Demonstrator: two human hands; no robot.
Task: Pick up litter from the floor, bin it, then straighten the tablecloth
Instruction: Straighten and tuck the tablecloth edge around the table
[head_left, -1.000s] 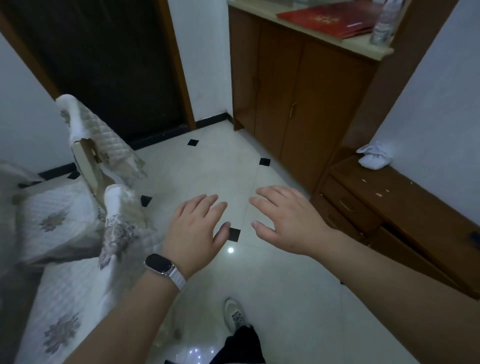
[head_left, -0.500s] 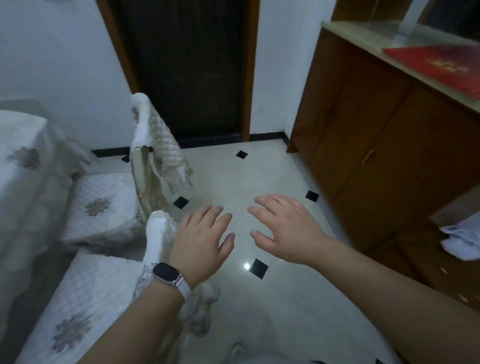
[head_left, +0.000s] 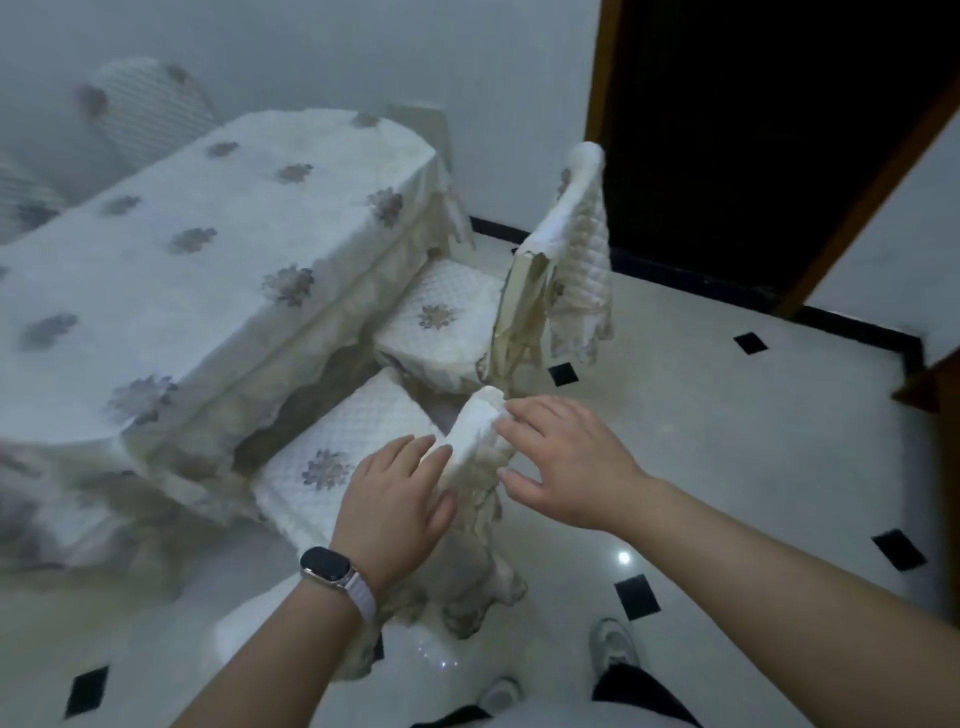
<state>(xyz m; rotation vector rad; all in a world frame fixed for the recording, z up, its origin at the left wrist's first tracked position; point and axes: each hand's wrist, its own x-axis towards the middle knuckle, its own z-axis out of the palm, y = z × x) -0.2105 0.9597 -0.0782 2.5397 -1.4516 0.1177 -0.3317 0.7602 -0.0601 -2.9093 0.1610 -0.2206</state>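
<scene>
A white tablecloth (head_left: 208, 249) with grey flower prints covers the long table at the left; its frilled edge hangs unevenly near the front left corner. My left hand (head_left: 395, 499), with a watch on the wrist, is held out flat with straight fingers over the near chair. My right hand (head_left: 566, 462) is also spread open, its fingertips at the top of that chair's covered backrest (head_left: 475, 431). Neither hand holds anything. No litter shows on the floor.
Two chairs with quilted white covers are tucked at the table's side, the near chair (head_left: 332, 457) and the far chair (head_left: 447, 317). A dark doorway (head_left: 753, 130) stands at the back right. Glossy white floor tiles (head_left: 727, 467) with black insets spread to the right. My shoes show at the bottom.
The view has swung left from the wooden cabinets to the table and chairs. Both hands stay open and now hover at the near chair's backrest.
</scene>
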